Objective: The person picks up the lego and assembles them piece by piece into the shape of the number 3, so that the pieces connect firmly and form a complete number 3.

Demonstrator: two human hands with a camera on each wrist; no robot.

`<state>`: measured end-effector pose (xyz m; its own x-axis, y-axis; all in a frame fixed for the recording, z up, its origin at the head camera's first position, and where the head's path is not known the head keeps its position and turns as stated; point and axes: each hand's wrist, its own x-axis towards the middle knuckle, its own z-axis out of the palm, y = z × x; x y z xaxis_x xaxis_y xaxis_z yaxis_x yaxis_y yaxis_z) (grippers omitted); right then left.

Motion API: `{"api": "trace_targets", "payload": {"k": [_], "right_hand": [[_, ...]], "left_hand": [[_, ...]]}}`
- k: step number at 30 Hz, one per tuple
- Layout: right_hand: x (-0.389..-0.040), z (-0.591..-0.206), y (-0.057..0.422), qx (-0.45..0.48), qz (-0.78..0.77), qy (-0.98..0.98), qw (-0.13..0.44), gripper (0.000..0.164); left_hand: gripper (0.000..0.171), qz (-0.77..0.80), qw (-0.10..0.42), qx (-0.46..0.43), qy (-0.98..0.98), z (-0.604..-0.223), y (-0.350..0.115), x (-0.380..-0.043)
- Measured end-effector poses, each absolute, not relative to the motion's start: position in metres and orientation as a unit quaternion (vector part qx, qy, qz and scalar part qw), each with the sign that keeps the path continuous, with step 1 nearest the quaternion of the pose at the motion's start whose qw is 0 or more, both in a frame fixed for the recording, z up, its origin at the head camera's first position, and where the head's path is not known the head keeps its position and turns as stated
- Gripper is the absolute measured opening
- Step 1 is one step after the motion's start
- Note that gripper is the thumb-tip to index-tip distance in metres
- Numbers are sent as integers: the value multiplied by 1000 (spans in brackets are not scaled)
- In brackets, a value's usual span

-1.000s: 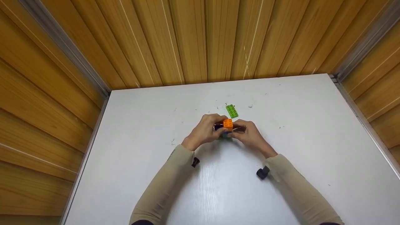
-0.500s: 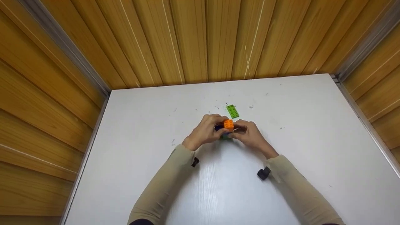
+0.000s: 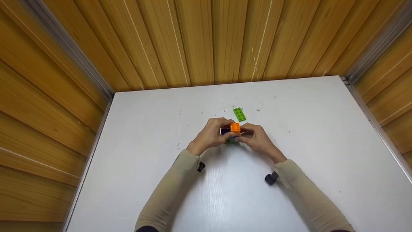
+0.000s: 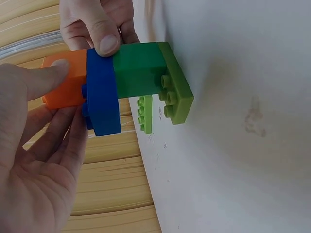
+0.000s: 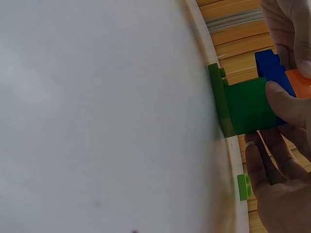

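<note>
**Four stacked, one apart**

We judge orange brick [image 4: 74, 91], blue brick [image 4: 103, 97], green brick [image 4: 139, 70] and lime plate [image 4: 181, 99] joined, low over the table [image 3: 154, 129]. Left hand [image 3: 210, 133] pinches orange; right hand [image 3: 256, 138], green near blue. A loose plate [image 3: 239, 114] lies unattached.

A white table [image 3: 322, 129], flecked with dark scuffs [image 3: 258, 110], stands enclosed by wood-grain panels [image 3: 225, 42] behind it and to either side. Grey metal strips [image 3: 70, 50] meet the table's far corners; light [image 3: 214, 193] glares off its near middle.
</note>
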<state>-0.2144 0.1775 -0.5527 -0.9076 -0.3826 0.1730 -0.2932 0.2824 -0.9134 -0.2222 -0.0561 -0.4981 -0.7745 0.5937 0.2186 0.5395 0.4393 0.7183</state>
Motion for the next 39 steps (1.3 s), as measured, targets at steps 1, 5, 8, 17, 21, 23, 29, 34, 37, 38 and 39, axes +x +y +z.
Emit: {"api": "trace_targets", "payload": {"k": [1, 5, 8, 17, 21, 23, 29, 34, 37, 38, 39], "right_hand": [[-214, -552, 178, -212, -559, 801, 40, 40], [-213, -551, 178, -207, -552, 806, 49, 40], [-212, -551, 178, -204, -550, 808, 54, 40], [-211, -548, 179, -197, -547, 811, 63, 39], [-211, -549, 179, -186, -557, 807, 62, 40], [-211, -549, 179, -184, -561, 804, 64, 40], [-210, -549, 182, -185, -562, 803, 70, 40], [-210, -548, 182, -184, -556, 807, 71, 38], [-210, -547, 181, -185, -555, 808, 71, 38], [-210, -546, 180, -185, -555, 808, 71, 38], [-210, -546, 180, -186, -554, 808, 70, 39]], "left_hand": [[31, 416, 40, 331, 846, -498, -56, -223], [32, 435, 69, 315, 841, -498, -57, -224], [34, 443, 81, 310, 837, -498, -58, -224], [44, 423, 85, 342, 835, -490, -63, -233], [49, 428, 94, 336, 834, -489, -63, -240], [48, 428, 100, 324, 838, -489, -62, -243], [48, 429, 106, 296, 847, -489, -57, -255], [43, 416, 97, 299, 853, -487, -50, -268], [41, 408, 90, 303, 857, -485, -47, -273], [41, 406, 89, 304, 857, -485, -46, -274], [41, 403, 89, 305, 859, -485, -46, -274]]}}
